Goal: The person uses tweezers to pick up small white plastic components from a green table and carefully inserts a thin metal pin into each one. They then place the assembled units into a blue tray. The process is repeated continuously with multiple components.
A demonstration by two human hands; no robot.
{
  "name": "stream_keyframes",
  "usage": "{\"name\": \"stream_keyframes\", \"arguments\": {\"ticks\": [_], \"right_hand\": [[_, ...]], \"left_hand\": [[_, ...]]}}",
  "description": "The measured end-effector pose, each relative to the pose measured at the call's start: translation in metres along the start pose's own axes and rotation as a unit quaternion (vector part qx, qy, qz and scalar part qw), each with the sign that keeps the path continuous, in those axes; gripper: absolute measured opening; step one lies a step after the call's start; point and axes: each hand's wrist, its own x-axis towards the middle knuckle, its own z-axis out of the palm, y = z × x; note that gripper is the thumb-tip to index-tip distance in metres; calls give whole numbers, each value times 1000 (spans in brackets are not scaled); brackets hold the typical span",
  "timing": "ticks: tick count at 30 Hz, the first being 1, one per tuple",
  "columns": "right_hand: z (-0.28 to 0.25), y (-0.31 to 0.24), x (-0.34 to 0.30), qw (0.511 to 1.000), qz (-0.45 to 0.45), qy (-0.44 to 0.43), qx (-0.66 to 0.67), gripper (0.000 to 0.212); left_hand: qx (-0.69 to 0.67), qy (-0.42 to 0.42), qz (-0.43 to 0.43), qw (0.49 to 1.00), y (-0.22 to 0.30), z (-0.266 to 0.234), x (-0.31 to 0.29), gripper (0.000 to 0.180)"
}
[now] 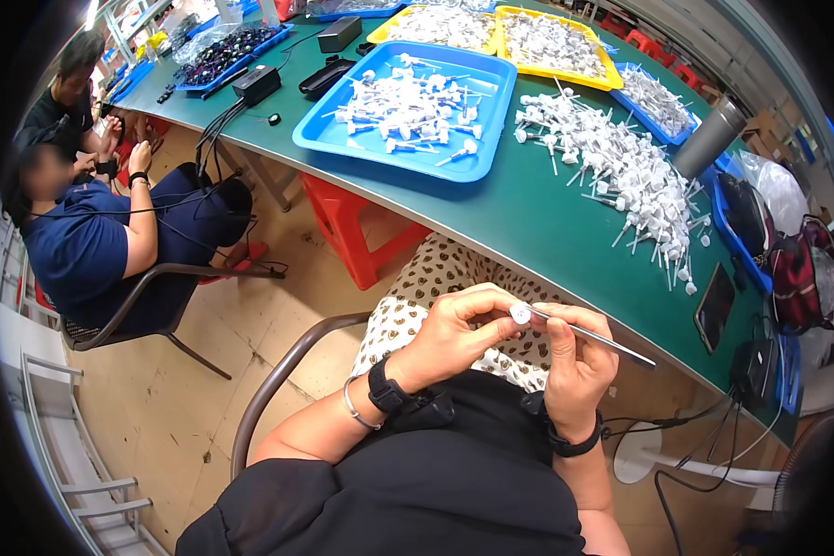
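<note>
Black shirt point(389, 463) nearest; before the blue tray point(491, 83), the left hand point(459, 326) tightly pinches a white round-headed part point(522, 314), the right hand point(581, 363) a slim metal tool point(623, 349), apparently working it; next needs steadiness.

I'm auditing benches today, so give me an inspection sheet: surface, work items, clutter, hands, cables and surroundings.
Surface: green table, bearing the blue tray and a loose pile of white parts.
Work items: small white part and slim metallic rod, both in hand.
Clutter: phone, grey tumbler and dark red bag toward the right end.
Hands: left hand pinches the white part; right hand grips the rod; part-to-rod contact unclear.
Cables: black cables hang off the table's edge at left; more at right.
Surroundings: red stool under the table; seated co-worker at left, another person beyond.
</note>
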Motion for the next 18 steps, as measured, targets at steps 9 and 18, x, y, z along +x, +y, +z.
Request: {"name": "stream_keyframes", "arguments": {"ticks": [9,18], "right_hand": [[3,5,1,994,-85,-3,-69,11],[-6,-14,10,976,-115,-72,-171,11]], "left_hand": [[-43,5,-19,999,-1,2,0,15],[18,-4,25,1000,-3,3,1,14]]}}
